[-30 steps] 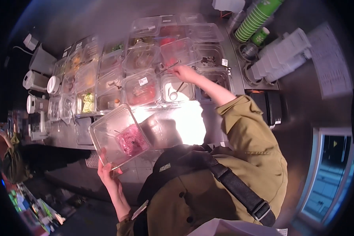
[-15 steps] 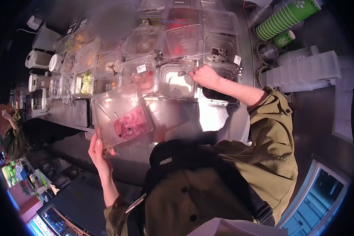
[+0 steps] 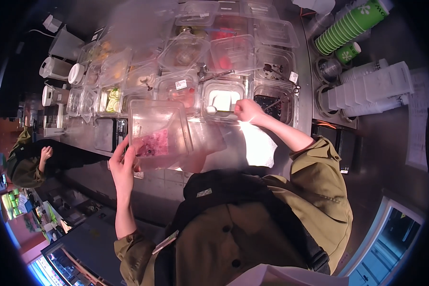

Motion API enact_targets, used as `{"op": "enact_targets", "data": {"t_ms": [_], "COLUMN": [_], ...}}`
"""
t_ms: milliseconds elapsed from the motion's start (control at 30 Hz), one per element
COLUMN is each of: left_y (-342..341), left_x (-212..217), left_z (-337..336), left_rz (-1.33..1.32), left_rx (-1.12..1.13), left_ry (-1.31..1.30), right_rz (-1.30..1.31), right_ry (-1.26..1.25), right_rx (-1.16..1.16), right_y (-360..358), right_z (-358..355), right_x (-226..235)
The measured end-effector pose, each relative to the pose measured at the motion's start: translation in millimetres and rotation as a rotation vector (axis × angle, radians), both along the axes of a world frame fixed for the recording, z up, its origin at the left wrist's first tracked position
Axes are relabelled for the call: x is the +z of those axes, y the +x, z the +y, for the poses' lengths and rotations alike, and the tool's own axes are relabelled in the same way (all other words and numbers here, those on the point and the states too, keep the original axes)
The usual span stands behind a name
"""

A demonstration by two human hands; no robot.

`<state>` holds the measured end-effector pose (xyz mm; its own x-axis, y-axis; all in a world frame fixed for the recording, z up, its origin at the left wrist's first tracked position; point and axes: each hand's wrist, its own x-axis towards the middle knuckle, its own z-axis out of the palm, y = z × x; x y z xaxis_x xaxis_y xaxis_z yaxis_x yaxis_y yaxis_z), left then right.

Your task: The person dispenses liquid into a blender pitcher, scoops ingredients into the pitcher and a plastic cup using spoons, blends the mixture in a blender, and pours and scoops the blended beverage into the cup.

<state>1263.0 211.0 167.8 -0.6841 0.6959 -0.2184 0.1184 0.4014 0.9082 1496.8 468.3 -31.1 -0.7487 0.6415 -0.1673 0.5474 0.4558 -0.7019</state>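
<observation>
My left hand grips the lower left corner of a clear plastic tub. The tub is tilted, and a pink, crushed-looking mass lies in its lower part. My right hand is closed at the right rim of a clear container of white content. From that fist a spoon appears to reach left, its rounded end at the white content's near edge; most of the handle is hidden. Just right of the fist is a container of dark content.
Several clear containers stand in rows behind, one with green slices and one with red content. Stacked green cups and clear tubs line the right side. Another person stands at the far left.
The tub in my left hand has moved up and slightly right. My right hand has come nearer me, to the white container's near right rim, and the spoon end has shifted nearer too.
</observation>
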Motion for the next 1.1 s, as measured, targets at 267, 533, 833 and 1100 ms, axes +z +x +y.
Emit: {"op": "enact_targets", "data": {"t_ms": [267, 533, 833, 1100], "left_y": [-5, 2, 0, -5], "left_x": [2, -1, -5, 2], "left_z": [23, 44, 33, 29], "left_rz": [0.083, 0.235, 0.144, 0.116], "left_rx": [-0.083, -0.191, -0.180, -0.162], "left_ry": [-0.100, -0.203, -0.090, -0.105], "right_rz": [0.332, 0.620, 0.542, -0.336], "right_ry": [-0.421, 0.534, -0.437, 0.613], "right_rx": [-0.041, 0.436, -0.226, -0.068], "right_y": [43, -6, 59, 7], "right_z": [-2, -60, -61, -43], "right_x": [52, 124, 114, 36]}}
